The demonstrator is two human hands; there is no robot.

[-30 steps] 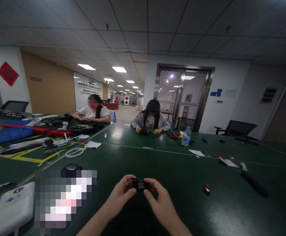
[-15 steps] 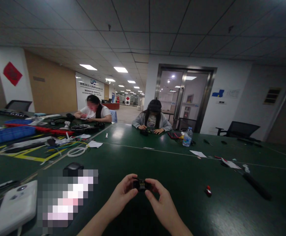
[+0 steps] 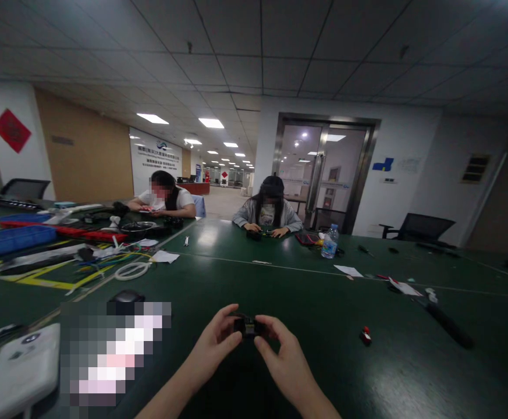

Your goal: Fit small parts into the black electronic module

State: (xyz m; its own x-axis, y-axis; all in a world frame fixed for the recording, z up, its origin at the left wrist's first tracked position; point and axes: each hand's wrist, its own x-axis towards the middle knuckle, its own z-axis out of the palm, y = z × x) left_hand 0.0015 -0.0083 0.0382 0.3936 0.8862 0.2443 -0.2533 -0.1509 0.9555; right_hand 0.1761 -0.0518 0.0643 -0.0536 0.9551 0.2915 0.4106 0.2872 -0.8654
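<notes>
Between my two hands is a small black case-like object (image 3: 249, 329) with a paler strip in its middle; its exact kind is too dark to make out. My left hand (image 3: 220, 337) pinches its left end with the thumb in front, the index finger lifted a little above it. My right hand (image 3: 280, 343) grips the right end between thumb and fingers. The object is held above the dark green table (image 3: 219, 291). To the right, apart from both hands, lies a small red and black piece (image 3: 366, 336).
At left are a white phone-like device (image 3: 22, 369), a black mouse-like object (image 3: 125, 298), a coiled white cable (image 3: 131, 270) and a blue tray (image 3: 13, 240). A water bottle (image 3: 329, 241) and black-handled tool (image 3: 448, 325) are at right. Two people sit across the table.
My left index finger has lifted slightly off the black object. Both hands otherwise stay in place around it. The view has shifted slightly. Across the table, a person's hands have moved a little.
</notes>
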